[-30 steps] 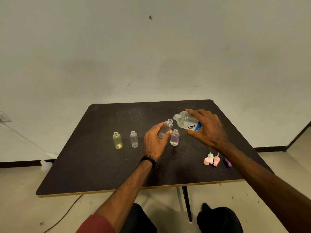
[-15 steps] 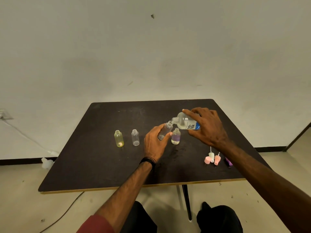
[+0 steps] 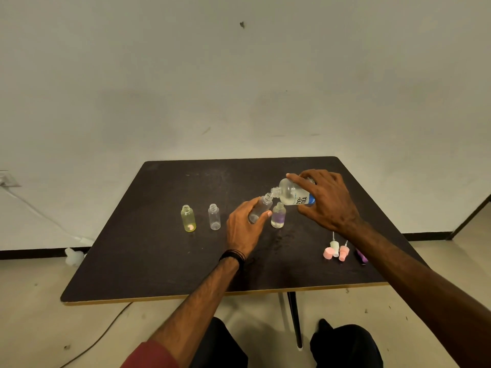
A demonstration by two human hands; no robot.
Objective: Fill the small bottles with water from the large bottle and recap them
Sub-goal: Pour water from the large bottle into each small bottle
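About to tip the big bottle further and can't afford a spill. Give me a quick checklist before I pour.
1. Large bottle gripped by right hand: ok.
2. Clear small bottle held by left hand: ok.
3. Its cap off: ok.
4. Large bottle's mouth at small bottle's neck: ok.
5. Water flowing: cannot tell.
6. Caps set aside near the table's right edge: ok.

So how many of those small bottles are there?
4: a yellow one and a clear one left, one tilted in the left hand, a purplish one beside it.
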